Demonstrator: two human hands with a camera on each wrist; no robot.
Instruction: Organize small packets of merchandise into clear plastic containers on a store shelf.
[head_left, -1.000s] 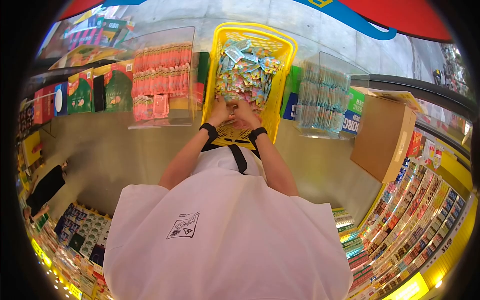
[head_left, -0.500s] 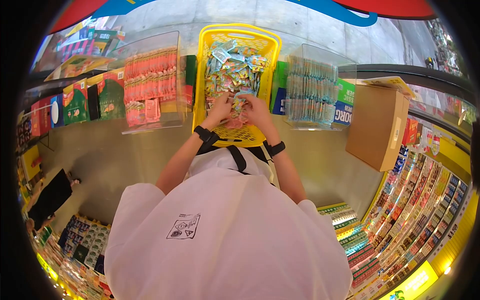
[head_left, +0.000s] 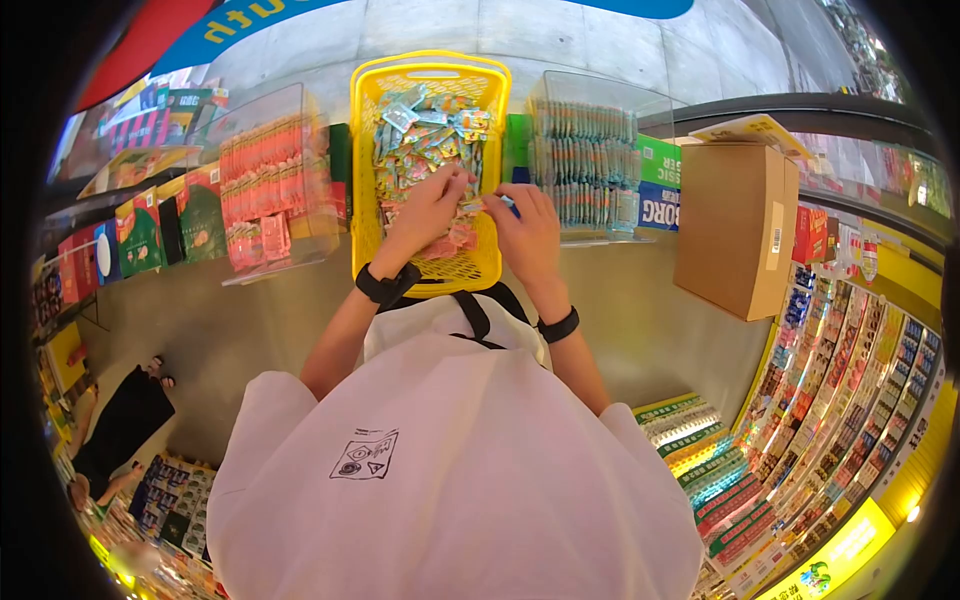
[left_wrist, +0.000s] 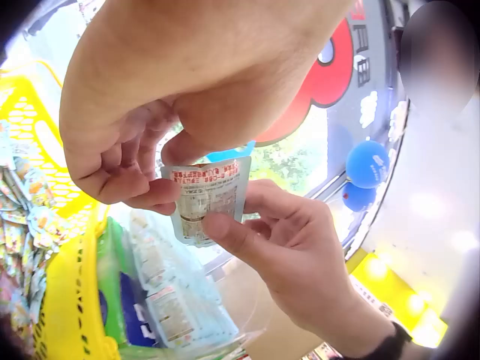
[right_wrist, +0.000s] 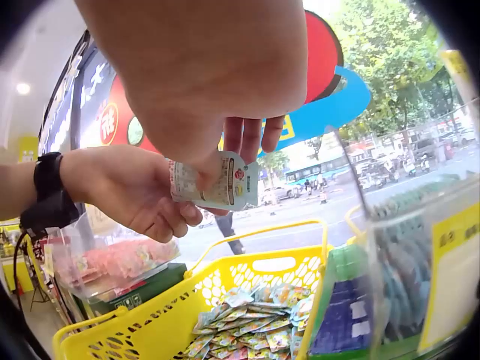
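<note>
Both hands pinch one small light-blue packet (left_wrist: 206, 201), one at each end, above the yellow basket (head_left: 366, 190). The left hand (head_left: 428, 215) has its fingers curled at one end of it, and the right hand (head_left: 527, 238) grips the other end between thumb and fingers, as the left wrist view shows. Below, a pile of blue and multicoloured packets (right_wrist: 255, 319) fills the basket's far part. Pink packets (head_left: 450, 242) lie at its near end, partly behind the left hand.
Left of the basket, a clear bin holds pink packets (head_left: 262, 170); right of it, another holds blue packets (head_left: 585, 150). A cardboard box (head_left: 735, 230) stands farther right. Stocked shelves (head_left: 820, 430) curve along the lower right. A person in black (head_left: 125, 425) is at lower left.
The hands have risen from the basket and moved apart, the right one toward the basket's right rim, with a packet between them. The basket and bins have shifted left in the head view.
</note>
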